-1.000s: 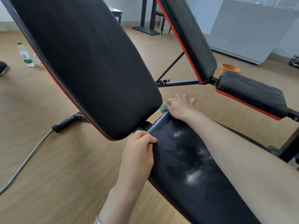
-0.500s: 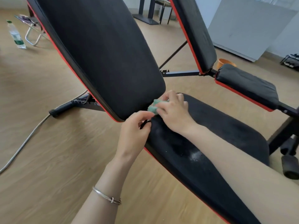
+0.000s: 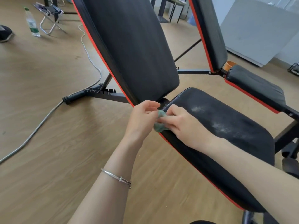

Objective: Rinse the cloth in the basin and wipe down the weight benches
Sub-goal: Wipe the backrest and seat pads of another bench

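Observation:
A small green cloth (image 3: 159,125) is bunched at the near left edge of the black seat pad (image 3: 226,126) of the closest weight bench. My right hand (image 3: 184,125) grips the cloth, its fingers curled over it on the pad's edge. My left hand (image 3: 142,117) is right beside it, fingers and thumb pinching the cloth's left side. White dusty patches lie on the seat pad. The bench's tilted backrest (image 3: 134,50) rises just behind my hands. A second bench (image 3: 252,88) stands to the right. An orange basin (image 3: 228,65) peeks out behind it.
A grey cable (image 3: 48,117) runs across the wooden floor on the left. A water bottle (image 3: 32,23) and a folding stool (image 3: 50,16) stand at the far left. A large grey board (image 3: 258,29) leans on the right wall. Bench frame bars (image 3: 103,92) lie low on the floor.
My right hand has drawn the cloth from the seat's far edge back to its near left edge. My left hand left the seat edge and took hold of the cloth.

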